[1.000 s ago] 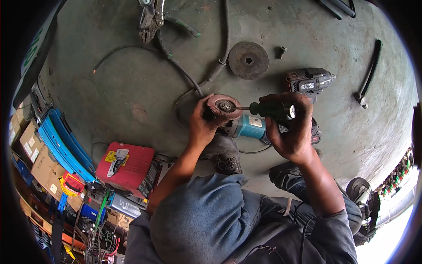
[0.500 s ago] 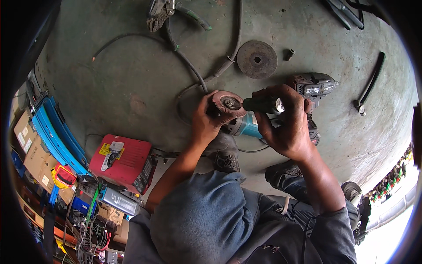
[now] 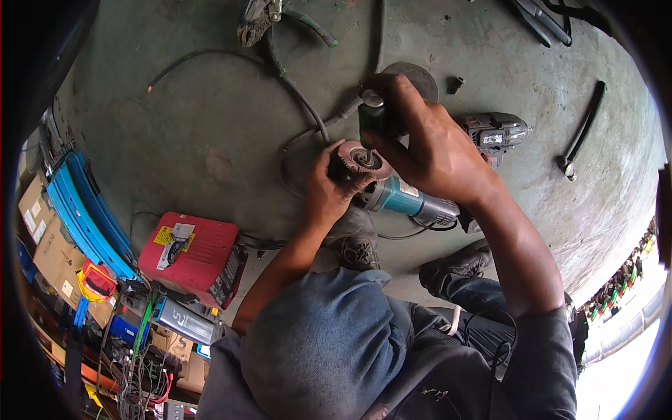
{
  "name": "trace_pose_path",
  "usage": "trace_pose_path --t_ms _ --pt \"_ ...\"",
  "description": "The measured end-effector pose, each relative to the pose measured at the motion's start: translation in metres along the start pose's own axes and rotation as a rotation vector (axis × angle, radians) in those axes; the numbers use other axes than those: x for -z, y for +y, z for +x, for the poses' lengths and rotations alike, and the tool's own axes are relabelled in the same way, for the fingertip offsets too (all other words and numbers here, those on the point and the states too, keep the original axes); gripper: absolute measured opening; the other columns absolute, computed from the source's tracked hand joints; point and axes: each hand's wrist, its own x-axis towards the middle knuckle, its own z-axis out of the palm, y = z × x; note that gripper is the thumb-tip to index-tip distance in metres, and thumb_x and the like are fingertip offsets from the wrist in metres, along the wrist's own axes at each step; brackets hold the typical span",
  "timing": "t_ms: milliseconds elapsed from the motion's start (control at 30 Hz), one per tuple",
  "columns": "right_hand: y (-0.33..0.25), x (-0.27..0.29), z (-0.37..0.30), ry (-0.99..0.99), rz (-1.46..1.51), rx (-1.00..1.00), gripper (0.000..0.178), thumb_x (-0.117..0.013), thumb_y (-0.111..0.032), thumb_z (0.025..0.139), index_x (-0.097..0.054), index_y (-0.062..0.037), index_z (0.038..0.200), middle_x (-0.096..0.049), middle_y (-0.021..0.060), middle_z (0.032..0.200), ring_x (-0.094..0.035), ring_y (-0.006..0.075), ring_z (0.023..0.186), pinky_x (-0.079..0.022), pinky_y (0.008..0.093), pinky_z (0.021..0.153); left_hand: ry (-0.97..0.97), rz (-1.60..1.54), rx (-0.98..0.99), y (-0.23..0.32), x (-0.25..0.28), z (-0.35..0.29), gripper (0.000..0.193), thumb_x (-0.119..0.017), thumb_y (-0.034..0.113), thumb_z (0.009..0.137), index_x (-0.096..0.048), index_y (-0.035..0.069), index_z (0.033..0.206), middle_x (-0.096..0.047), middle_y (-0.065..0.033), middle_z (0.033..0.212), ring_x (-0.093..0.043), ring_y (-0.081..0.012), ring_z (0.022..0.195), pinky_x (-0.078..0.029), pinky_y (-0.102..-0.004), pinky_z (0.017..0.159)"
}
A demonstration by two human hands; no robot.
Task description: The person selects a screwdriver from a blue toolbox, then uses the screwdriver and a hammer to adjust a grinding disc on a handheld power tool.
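Observation:
An angle grinder (image 3: 404, 199) with a teal body lies on the floor, a reddish-brown flap disc (image 3: 381, 171) facing up on its head. My left hand (image 3: 326, 194) is wrapped round the disc's rim and the grinder's head, thumb at the near side. In my right hand (image 3: 437, 150) is a green-handled screwdriver (image 3: 372, 119), its end cap pointing up and away. The shaft slants down to the hub at the disc's middle; exactly where the tip sits there is too small to tell. Behind my right hand a flat dark grinding disc (image 3: 424, 77) is partly hidden.
A dark cordless driver (image 3: 498, 133) lies right of my right hand, with a small metal fitting (image 3: 457, 85) beyond. A clamp (image 3: 257, 22) and cables (image 3: 302, 103) lie ahead. A red machine (image 3: 187, 253) and blue trays (image 3: 89, 213) stand left. A short black cable (image 3: 586, 133) lies far right.
My right hand has swung forward and left, turning the screwdriver from nearly sideways to steeper and pointing away. The left hand keeps its hold. The grinder's body shows more now.

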Motion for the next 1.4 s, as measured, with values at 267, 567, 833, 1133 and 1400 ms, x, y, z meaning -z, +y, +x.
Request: trace_pose_path --t_ms 267,567,833,1133,1400 --pt "0.004 -0.009 0.008 -0.035 -0.181 0.061 0.055 -0.07 -0.018 0.083 -0.044 0.0009 0.128 -0.063 0.0205 0.084 -0.061 0.0383 0.077 -0.049 0.0446 0.066 -0.008 0.465 -0.387 0.035 0.004 0.023 0.064 -0.082 0.032 0.071 -0.052 0.001 0.118 -0.056 -0.0169 0.111 -0.057 -0.0361 0.102 -0.048 -0.0403 0.085" --pt "-0.005 -0.011 0.007 -0.003 -0.167 0.087 0.052 -0.069 -0.017 0.082 -0.045 0.0009 0.124 -0.063 0.0218 0.085 -0.062 0.0397 0.079 -0.048 0.0454 0.066 -0.208 0.295 -0.34 0.03 -0.003 0.027 0.042 -0.071 0.019 0.079 -0.052 0.0 0.111 -0.055 -0.0182 0.103 -0.054 -0.0361 0.089 -0.043 -0.0455 0.081" --pt "-0.001 -0.014 0.012 -0.035 -0.144 0.046 0.045 -0.063 -0.017 0.085 -0.044 0.0031 0.12 -0.063 0.0282 0.085 -0.062 0.0453 0.085 -0.049 0.0494 0.071 -0.014 0.241 -0.394 0.022 -0.026 0.032 0.023 -0.053 0.022 0.093 -0.054 0.001 0.102 -0.057 -0.0177 0.089 -0.052 -0.0382 0.079 -0.041 -0.0456 0.072" --pt "0.007 -0.01 0.002 0.051 -0.12 0.059 0.047 -0.068 -0.019 0.083 -0.045 -0.0019 0.12 -0.065 0.023 0.079 -0.063 0.0414 0.076 -0.05 0.0471 0.064 0.221 0.494 -0.486 -0.001 -0.05 0.033 0.018 -0.047 0.015 0.093 -0.055 0.0 0.091 -0.057 -0.0225 0.088 -0.053 -0.0414 0.081 -0.042 -0.0498 0.072" --pt "0.114 0.088 -0.065 0.741 -0.4 -0.321 0.028 -0.062 -0.022 0.087 -0.061 -0.0011 0.106 -0.066 0.0178 0.103 -0.063 0.0367 0.096 -0.049 0.0421 0.083 0.318 0.251 -0.281 0.023 -0.034 0.021 0.037 -0.045 0.02 0.099 -0.052 0.0 0.069 -0.055 -0.0112 0.062 -0.056 -0.0318 0.061 -0.041 -0.0426 0.058"
